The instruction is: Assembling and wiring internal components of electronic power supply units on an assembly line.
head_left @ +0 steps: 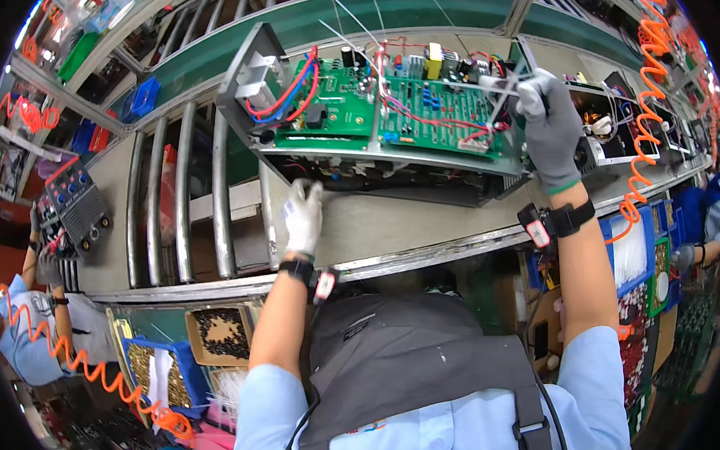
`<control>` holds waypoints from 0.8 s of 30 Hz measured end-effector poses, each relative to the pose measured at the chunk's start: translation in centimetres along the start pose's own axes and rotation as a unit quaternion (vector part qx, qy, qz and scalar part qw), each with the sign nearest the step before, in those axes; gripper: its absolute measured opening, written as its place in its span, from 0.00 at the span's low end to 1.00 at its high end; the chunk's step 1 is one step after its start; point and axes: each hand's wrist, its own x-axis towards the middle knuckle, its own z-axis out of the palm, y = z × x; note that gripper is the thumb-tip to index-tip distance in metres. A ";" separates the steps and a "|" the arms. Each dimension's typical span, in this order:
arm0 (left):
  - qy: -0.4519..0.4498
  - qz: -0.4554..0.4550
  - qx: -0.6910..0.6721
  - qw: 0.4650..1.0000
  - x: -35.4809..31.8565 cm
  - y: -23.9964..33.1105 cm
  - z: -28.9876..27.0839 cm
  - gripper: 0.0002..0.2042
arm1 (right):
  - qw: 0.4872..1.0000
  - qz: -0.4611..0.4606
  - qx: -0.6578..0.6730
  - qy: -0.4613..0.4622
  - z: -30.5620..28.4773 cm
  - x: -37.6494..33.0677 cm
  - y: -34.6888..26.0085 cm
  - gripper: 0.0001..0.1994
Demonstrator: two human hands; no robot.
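Chassis (372,154) on desk (376,226), circuit boards (432,130) inside. Second chassis (616,150) to its right, rollers (186,190) to its left. Parts bin (190,369) on desk's near side, left.

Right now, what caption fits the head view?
Gloved left hand and gloved right hand at an open case holding green circuit boards.

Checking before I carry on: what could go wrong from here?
The looped red and blue wires stand above the green boards and might get snagged. The gray-gloved right hand, at the boards' right end, could knock small components. The coiled orange hose, seen beside the right forearm, might catch it.
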 end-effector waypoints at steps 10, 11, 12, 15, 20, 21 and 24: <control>0.002 -0.038 0.012 0.999 -3.3 3.4 0.4 0.16 | 0.986 0.030 0.148 -0.069 -5.4 -8.0 -4.1 0.08; -0.013 -0.041 -0.090 0.995 -6.6 9.5 -0.2 0.15 | 0.991 -0.017 0.084 -0.098 -6.4 -9.5 -4.4 0.10; 0.001 0.173 -0.071 0.982 -9.0 13.0 -0.3 0.13 | 0.989 0.018 0.075 -0.127 -6.5 -11.5 -4.1 0.11; -0.051 0.392 -0.004 0.919 -14.8 18.2 0.7 0.12 | 0.966 0.146 0.107 -0.185 -4.9 -16.3 -5.0 0.13; -0.163 0.302 -0.036 0.939 -14.6 14.2 3.1 0.06 | 0.938 0.203 0.219 -0.175 -1.1 -19.4 -4.9 0.11; -0.217 0.192 -0.049 0.956 -13.8 13.5 3.6 0.07 | 0.919 0.238 0.277 -0.146 0.3 -19.7 -3.7 0.10; -0.061 0.231 0.019 0.971 -8.9 13.4 5.5 0.11 | 0.884 0.373 0.275 -0.053 4.0 -18.9 1.1 0.14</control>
